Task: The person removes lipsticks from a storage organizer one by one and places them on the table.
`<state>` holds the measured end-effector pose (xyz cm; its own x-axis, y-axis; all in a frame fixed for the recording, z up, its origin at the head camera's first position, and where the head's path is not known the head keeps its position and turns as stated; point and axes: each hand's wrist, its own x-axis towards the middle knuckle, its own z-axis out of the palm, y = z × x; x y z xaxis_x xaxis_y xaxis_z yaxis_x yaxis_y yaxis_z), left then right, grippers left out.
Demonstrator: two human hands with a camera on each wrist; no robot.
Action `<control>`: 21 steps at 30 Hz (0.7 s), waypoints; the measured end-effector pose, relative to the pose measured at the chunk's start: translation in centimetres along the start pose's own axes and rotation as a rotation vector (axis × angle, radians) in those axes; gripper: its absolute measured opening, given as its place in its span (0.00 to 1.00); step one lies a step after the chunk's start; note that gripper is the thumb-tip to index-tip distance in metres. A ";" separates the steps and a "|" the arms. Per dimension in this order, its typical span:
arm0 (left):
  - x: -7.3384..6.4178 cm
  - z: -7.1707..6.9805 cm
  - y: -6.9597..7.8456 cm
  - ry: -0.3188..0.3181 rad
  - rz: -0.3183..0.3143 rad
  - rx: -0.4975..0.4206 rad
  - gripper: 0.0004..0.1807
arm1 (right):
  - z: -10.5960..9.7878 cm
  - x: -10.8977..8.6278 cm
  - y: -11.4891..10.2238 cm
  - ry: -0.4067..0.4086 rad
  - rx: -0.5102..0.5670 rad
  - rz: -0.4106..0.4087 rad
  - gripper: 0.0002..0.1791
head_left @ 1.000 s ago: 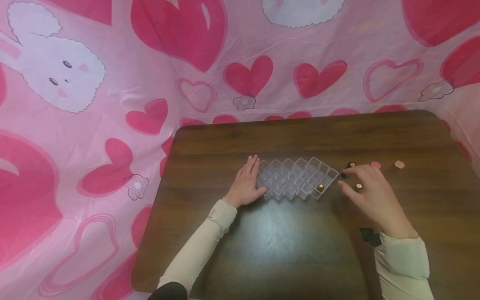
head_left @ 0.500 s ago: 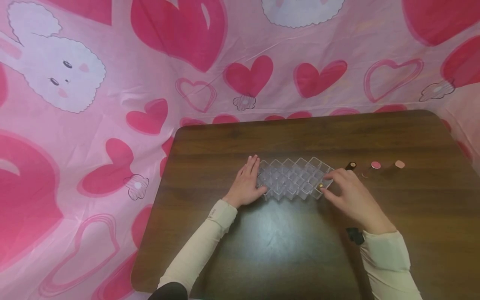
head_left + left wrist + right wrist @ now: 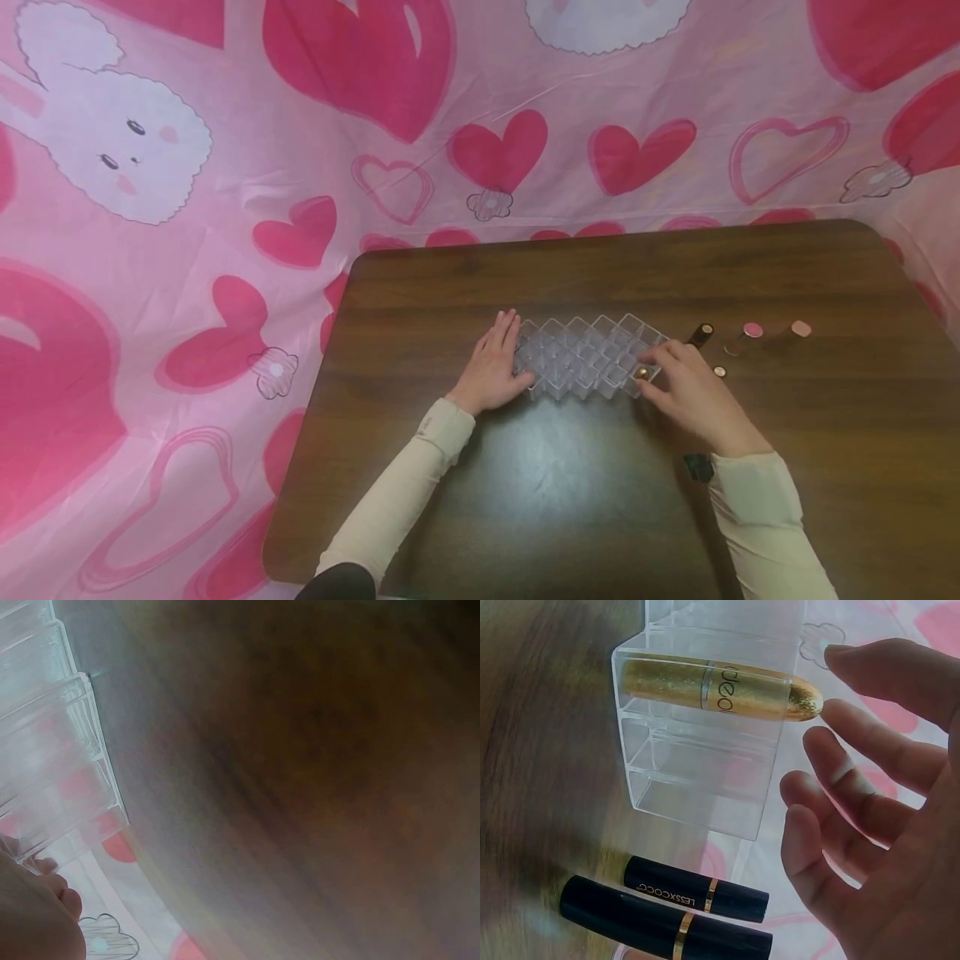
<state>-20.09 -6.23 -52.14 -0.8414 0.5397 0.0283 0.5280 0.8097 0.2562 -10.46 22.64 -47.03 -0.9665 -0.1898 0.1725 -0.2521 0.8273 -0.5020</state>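
A clear plastic lipstick organizer [image 3: 577,358] with diamond-shaped slots stands on the wooden table. My left hand [image 3: 491,367] rests against its left end, fingers straight along the edge and the thumb at the front corner. In the right-end slot stands a gold lipstick [image 3: 720,690], its rounded tip sticking out of the top. My right hand [image 3: 693,396] is over that end, fingers loosely bent around the tip. The right wrist view shows one fingertip [image 3: 832,709] at or very near the gold tip and another finger apart from it; nothing is gripped.
Right of the organizer stand two black lipsticks with gold bands, one smaller [image 3: 697,889] and one larger [image 3: 660,919]. Farther right are a pink-topped lipstick [image 3: 752,331] and a peach-topped one [image 3: 800,330]. A pink heart-print cloth [image 3: 637,83] hangs behind the table.
My right hand has moved left from beside the black lipsticks to the gold lipstick in the organizer. My left hand and the organizer have stayed in place.
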 end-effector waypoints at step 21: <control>0.0 -0.2 0.0 -0.012 0.002 -0.009 0.50 | -0.2 1.0 0.2 -0.126 -0.006 0.064 0.11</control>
<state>-20.09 -6.24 -51.98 -0.8391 0.5438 0.0174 0.5283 0.8068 0.2644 -11.45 22.77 -46.78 -0.9791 -0.2008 0.0323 -0.1895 0.8431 -0.5032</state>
